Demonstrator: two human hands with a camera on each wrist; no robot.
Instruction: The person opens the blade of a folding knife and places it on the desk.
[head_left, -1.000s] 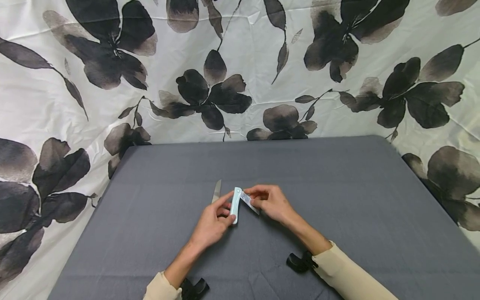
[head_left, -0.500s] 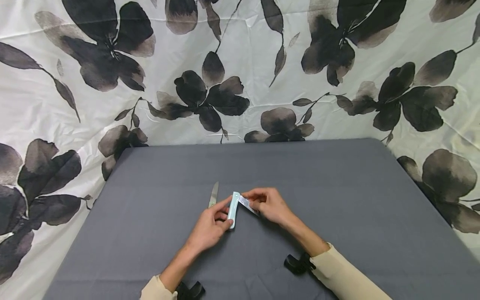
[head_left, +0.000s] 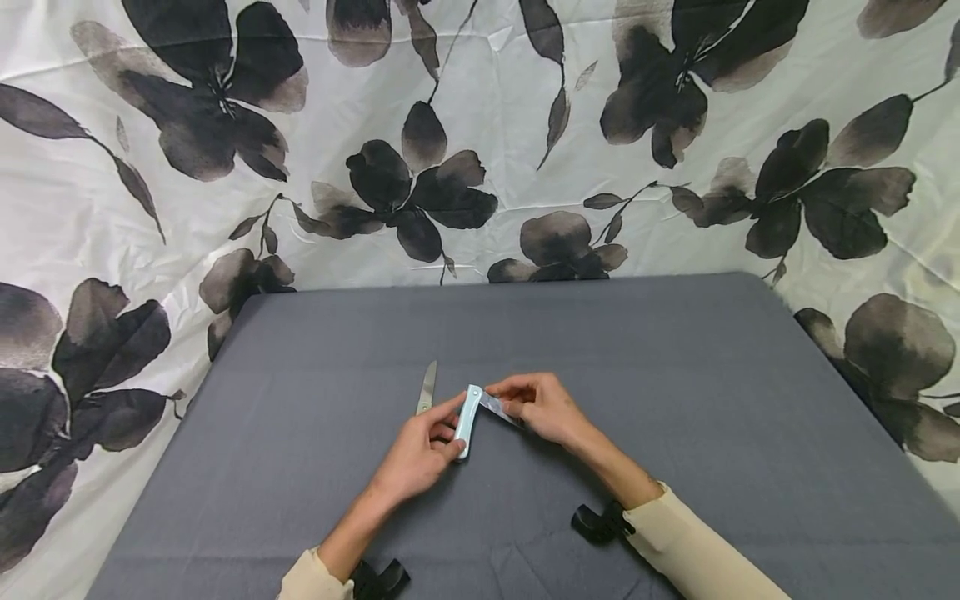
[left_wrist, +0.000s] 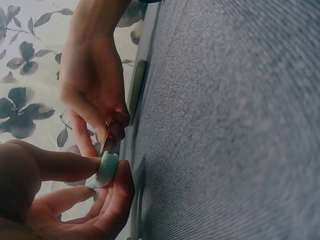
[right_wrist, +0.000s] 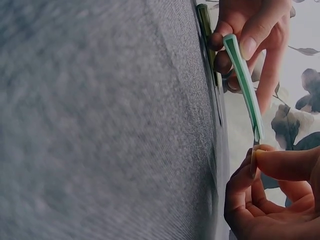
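Note:
My left hand [head_left: 418,454] holds the pale blue handle [head_left: 468,423] of a folding knife, raised a little over the table. The blade [head_left: 492,404] is swung partway out, at an angle to the handle. My right hand [head_left: 547,412] pinches that blade between thumb and fingers. In the right wrist view the handle's slot [right_wrist: 242,77] faces the camera, a green line along its length. Behind my left hand lies a second knife [head_left: 428,385] with its blade pointing away; the hand hides most of its handle. Its green handle [left_wrist: 137,87] shows in the left wrist view.
A dark grey cloth [head_left: 637,350] covers the table. Behind it hangs a white curtain [head_left: 525,192] with dark flowers. Black straps with camera mounts [head_left: 596,525] sit at both wrists, beside the cream sleeves [head_left: 697,546].
Both hands keep their hold on the folding knife, which stays at nearly the same angle. The whole head view has shifted slightly.

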